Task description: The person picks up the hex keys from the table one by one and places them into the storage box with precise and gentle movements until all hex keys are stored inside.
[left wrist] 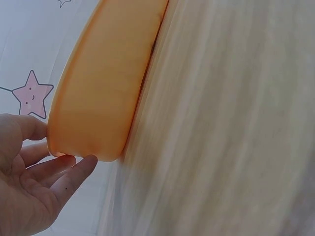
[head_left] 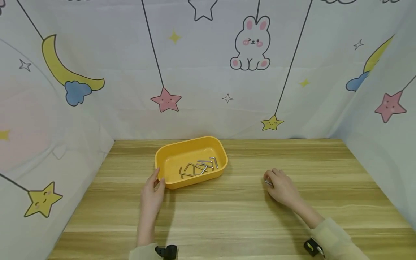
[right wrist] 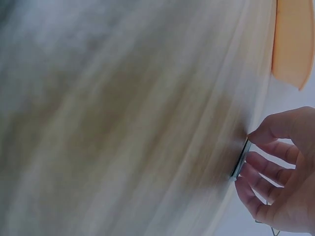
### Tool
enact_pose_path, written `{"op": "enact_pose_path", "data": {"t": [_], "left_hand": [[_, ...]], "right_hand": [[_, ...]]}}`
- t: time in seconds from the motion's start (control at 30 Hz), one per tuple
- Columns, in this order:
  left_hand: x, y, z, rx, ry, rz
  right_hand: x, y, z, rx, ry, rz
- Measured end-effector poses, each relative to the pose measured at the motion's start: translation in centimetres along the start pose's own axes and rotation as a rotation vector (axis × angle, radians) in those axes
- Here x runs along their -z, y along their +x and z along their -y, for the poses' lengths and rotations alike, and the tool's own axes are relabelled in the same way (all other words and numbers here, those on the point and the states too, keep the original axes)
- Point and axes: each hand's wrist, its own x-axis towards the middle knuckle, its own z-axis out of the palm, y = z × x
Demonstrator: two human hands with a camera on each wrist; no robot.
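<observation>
A yellow plastic box (head_left: pixel 191 182) stands at the back left of the table, with several metal hex keys (head_left: pixel 196 169) lying loose in it. My left hand (head_left: pixel 152 189) holds the box at its near left corner. In the left wrist view, the left hand's fingers (left wrist: pixel 74 179) touch the end wall of the box. Well to the right of the box, my right hand (head_left: pixel 282 187) is low over the table. Between its fingertips it pinches a short metal piece (right wrist: pixel 240 160), apparently a hex key; the hand hides most of it in the head view.
The wood-grain table (head_left: pixel 224 224) reaches back to a white curtain (head_left: pixel 208 79) printed with stars, moons and a rabbit. The curtain also hangs along the left and right sides. Both forearms come in from the front edge, with a small black device at each sleeve.
</observation>
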Motion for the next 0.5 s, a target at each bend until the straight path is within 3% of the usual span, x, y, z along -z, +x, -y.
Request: {"op": "enact_pose_path", "data": {"t": [0.5], "left_hand": [[0.1, -0.05, -0.19, 0.022, -0.006, 0.017]], "right_hand": [[0.0, 0.37, -0.21, 0.089, -0.093, 0.031]]}}
